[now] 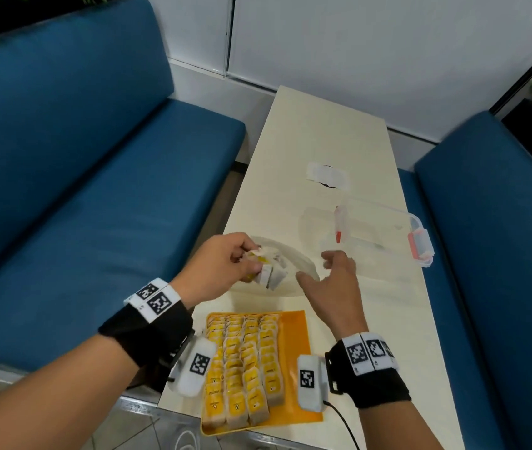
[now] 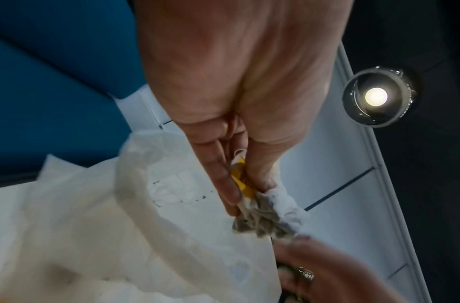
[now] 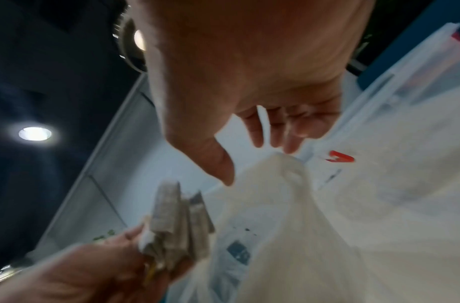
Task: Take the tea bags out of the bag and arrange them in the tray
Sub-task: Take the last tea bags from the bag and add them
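Observation:
My left hand [image 1: 251, 258] grips a bundle of several tea bags [image 1: 271, 274] just above the mouth of the clear plastic bag [image 1: 293, 258]. In the left wrist view, fingers and thumb of the left hand [image 2: 241, 190] pinch the yellow tags, and the tea bags [image 2: 265, 215] hang below. My right hand [image 1: 315, 267] is spread open beside the bag. In the right wrist view its fingertips [image 3: 288, 143] are at the raised edge of the bag [image 3: 288, 215], thumb apart. The yellow tray [image 1: 293, 336] near the front edge holds rows of tea bags [image 1: 245, 362]; its right strip is bare.
A clear lidded container [image 1: 388, 228] with a red latch [image 1: 418, 245] stands right of the bag. A white patch [image 1: 326, 177] lies farther back on the narrow cream table [image 1: 323, 131]. Blue benches [image 1: 79, 190] flank both sides. A cable [image 1: 342, 420] trails from my right wrist.

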The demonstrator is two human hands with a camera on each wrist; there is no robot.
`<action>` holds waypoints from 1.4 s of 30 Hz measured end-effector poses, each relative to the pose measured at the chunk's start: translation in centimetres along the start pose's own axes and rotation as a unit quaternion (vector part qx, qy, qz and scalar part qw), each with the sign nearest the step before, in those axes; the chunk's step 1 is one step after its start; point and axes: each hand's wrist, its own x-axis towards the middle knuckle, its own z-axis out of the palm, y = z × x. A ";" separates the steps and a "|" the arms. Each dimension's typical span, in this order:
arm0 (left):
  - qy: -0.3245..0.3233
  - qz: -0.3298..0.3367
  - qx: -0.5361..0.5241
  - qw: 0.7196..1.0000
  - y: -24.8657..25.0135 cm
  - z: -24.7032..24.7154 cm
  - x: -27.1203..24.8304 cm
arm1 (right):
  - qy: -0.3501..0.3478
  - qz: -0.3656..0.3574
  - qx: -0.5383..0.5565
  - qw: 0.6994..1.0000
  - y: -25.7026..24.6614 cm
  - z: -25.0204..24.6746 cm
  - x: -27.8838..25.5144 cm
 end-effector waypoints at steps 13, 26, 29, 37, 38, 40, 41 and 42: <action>-0.019 -0.091 -0.225 0.970 -3.8 2.1 -4.5 | -0.187 -0.073 0.108 0.974 -2.5 1.1 -5.2; -0.087 -0.156 -0.582 0.793 -3.7 4.4 -6.4 | -0.147 -0.025 0.192 0.970 -2.1 4.1 -6.8; -0.090 -0.179 -0.563 0.802 -4.6 4.5 -6.6 | -0.143 -0.026 0.147 0.979 -1.4 4.0 -7.1; -0.115 -0.168 -0.401 0.893 -5.9 4.2 -7.1 | -0.150 -0.059 0.156 0.974 -0.3 2.5 -6.1; -0.128 -0.162 -0.394 0.896 -5.9 4.2 -7.1 | -0.175 -0.065 0.150 0.971 -0.3 2.3 -5.9; -0.136 -0.156 -0.382 0.901 -6.1 4.3 -7.1 | -0.215 -0.065 0.130 0.966 -0.5 2.1 -5.6; -0.132 -0.154 -0.372 0.906 -6.2 4.3 -7.1 | -0.223 -0.062 0.121 0.965 -0.4 2.1 -5.4; -0.128 -0.152 -0.361 0.911 -6.2 4.3 -7.0 | -0.226 -0.058 0.114 0.966 -0.4 2.1 -5.3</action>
